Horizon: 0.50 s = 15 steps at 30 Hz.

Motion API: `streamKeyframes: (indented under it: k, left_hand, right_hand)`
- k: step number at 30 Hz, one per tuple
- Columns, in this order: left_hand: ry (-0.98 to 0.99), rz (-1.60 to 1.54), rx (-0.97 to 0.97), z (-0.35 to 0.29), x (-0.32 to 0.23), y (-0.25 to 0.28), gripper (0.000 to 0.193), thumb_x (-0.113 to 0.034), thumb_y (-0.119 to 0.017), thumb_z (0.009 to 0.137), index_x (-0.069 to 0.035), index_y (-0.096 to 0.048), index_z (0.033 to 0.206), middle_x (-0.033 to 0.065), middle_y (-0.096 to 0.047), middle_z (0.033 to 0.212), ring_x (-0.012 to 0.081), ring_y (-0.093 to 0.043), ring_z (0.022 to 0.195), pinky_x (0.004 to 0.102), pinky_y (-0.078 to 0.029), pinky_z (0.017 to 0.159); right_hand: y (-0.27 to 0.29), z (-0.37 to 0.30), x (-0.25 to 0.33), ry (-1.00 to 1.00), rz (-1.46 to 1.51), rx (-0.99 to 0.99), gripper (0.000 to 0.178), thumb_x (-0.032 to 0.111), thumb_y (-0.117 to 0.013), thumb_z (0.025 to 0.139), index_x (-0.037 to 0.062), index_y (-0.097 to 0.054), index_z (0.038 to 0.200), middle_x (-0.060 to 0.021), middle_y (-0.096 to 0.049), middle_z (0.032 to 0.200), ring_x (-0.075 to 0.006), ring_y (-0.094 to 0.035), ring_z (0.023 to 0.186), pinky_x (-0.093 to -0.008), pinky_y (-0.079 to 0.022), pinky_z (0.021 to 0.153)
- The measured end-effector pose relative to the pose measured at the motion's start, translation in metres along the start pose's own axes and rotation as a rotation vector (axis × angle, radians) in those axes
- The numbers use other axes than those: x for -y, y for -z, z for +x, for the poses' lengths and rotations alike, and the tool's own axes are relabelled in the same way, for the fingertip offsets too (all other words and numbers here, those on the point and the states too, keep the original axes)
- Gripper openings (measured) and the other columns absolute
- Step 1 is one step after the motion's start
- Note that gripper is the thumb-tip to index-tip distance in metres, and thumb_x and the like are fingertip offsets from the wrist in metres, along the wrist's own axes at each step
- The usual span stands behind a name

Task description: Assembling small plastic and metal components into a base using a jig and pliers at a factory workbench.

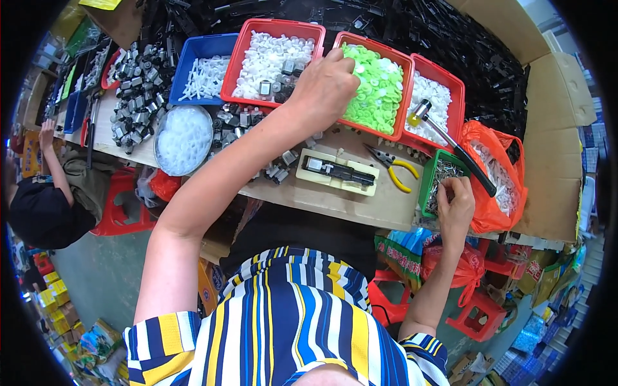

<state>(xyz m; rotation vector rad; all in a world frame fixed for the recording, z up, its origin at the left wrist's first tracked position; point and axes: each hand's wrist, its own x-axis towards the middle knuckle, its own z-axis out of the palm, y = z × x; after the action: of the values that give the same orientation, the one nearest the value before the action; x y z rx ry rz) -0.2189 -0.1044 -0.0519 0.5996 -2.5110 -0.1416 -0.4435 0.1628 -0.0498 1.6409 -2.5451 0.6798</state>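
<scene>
Workshop table carries a black part in a cream holder; the person's left hand curls at a tray of green discs, the right hand, fingers nearly together, at a green box of metal pins. Neither grip can be told.

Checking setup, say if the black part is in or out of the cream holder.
In: cream holder edges frame the black part.

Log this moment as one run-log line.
left hand: by green discs | right hand: at metal bits in green box | black part: in cream block | pliers: on bench
</scene>
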Motion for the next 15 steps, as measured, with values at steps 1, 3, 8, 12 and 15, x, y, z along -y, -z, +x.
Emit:
streamKeyframes:
  k: [1, 3, 8, 12, 15]
  left_hand:
    - [0.0, -0.002, 0.001, 0.002, 0.002, -0.002, 0.01, -0.009, -0.075, 0.08, -0.001, -0.073, 0.086, 0.011, -0.064, 0.094, 0.0304, -0.059, 0.102, 0.0414, -0.051, 0.089]
    - [-0.019, -0.022, -0.009, 0.005, 0.004, -0.003, 0.009, -0.01, -0.075, 0.08, -0.001, -0.073, 0.083, 0.0109, -0.064, 0.092, 0.0301, -0.058, 0.099, 0.0426, -0.051, 0.089]
    - [-0.017, -0.044, -0.061, 0.002, 0.009, -0.006, 0.009, -0.008, -0.073, 0.082, 0.001, -0.071, 0.082, 0.0111, -0.063, 0.091, 0.0302, -0.058, 0.097, 0.0417, -0.051, 0.087]
    - [-0.025, -0.051, -0.137, -0.001, 0.01, -0.005, 0.007, -0.005, -0.07, 0.085, 0.002, -0.07, 0.085, 0.0115, -0.063, 0.09, 0.0308, -0.057, 0.094, 0.0411, -0.05, 0.083]
    - [0.024, -0.162, -0.228, -0.002, -0.008, 0.003, 0.007, -0.005, -0.069, 0.086, 0.002, -0.069, 0.086, 0.0121, -0.062, 0.088, 0.0332, -0.056, 0.091, 0.0411, -0.049, 0.081]
  right_hand:
    - [0.001, -0.001, 0.0, -0.034, 0.047, -0.005, 0.008, -0.001, -0.069, 0.085, -0.005, -0.067, 0.091, -0.0162, -0.06, 0.086, -0.0327, -0.063, 0.076, -0.0418, -0.048, 0.068]
    - [0.003, -0.001, -0.002, -0.067, 0.095, -0.01, 0.008, -0.001, -0.069, 0.084, -0.0048, -0.068, 0.091, -0.0161, -0.061, 0.087, -0.0313, -0.063, 0.075, -0.0399, -0.049, 0.067]
    - [0.006, -0.004, -0.007, -0.022, 0.094, -0.1, 0.006, -0.002, -0.069, 0.085, -0.0044, -0.07, 0.09, -0.0106, -0.062, 0.085, -0.0196, -0.06, 0.07, -0.0305, -0.048, 0.065]
    - [0.012, 0.001, 0.014, -0.012, 0.143, -0.164, 0.005, -0.003, -0.069, 0.084, -0.0044, -0.068, 0.089, -0.0096, -0.061, 0.085, -0.018, -0.059, 0.072, -0.0284, -0.048, 0.066]
    - [0.005, 0.008, 0.04, 0.09, 0.35, -0.23, 0.007, -0.008, -0.067, 0.08, -0.0034, -0.065, 0.086, -0.0096, -0.061, 0.085, -0.018, -0.06, 0.072, -0.0301, -0.049, 0.064]
